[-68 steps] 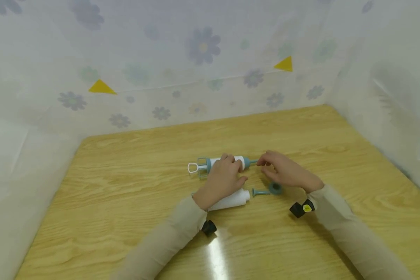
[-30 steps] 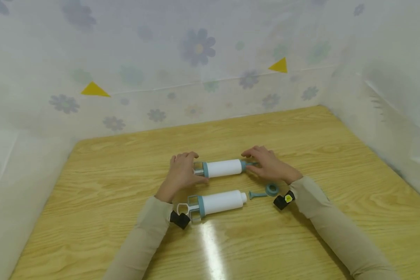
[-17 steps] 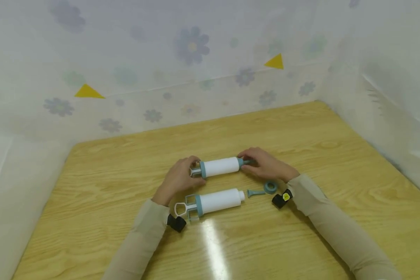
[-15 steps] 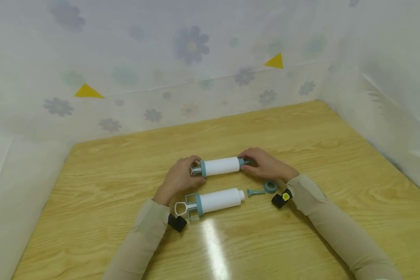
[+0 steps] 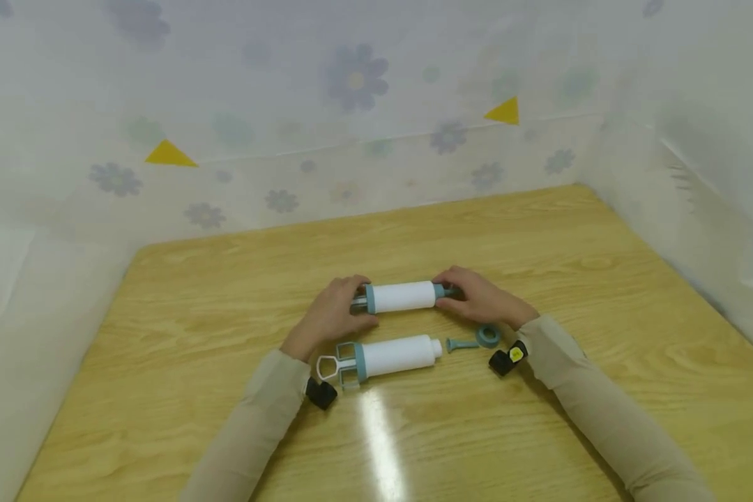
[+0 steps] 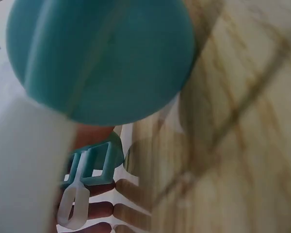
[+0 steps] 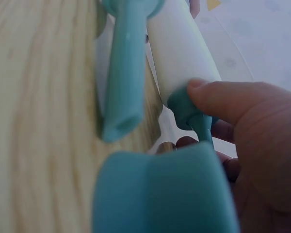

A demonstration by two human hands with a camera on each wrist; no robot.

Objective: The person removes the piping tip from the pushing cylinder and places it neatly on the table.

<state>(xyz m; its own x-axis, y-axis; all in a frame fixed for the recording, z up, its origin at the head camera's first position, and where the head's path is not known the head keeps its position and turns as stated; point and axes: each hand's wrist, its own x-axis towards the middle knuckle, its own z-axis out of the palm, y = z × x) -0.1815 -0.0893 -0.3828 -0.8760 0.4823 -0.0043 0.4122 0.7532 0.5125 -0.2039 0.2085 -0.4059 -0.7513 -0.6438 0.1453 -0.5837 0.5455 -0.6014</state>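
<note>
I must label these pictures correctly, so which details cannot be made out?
Head view: handle of the far syringe, mostly covered by the left hand.
Right wrist view: the tip of its nozzle, hidden behind the loose ring.
Right wrist view: the ring's lower part, cut by the bottom edge.
Left wrist view: white grip of the near syringe, blurred and cut off at the left edge.

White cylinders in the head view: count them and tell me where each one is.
2. The far cylinder is between the left hand and the right hand; the near cylinder lies closer to the person.
</note>
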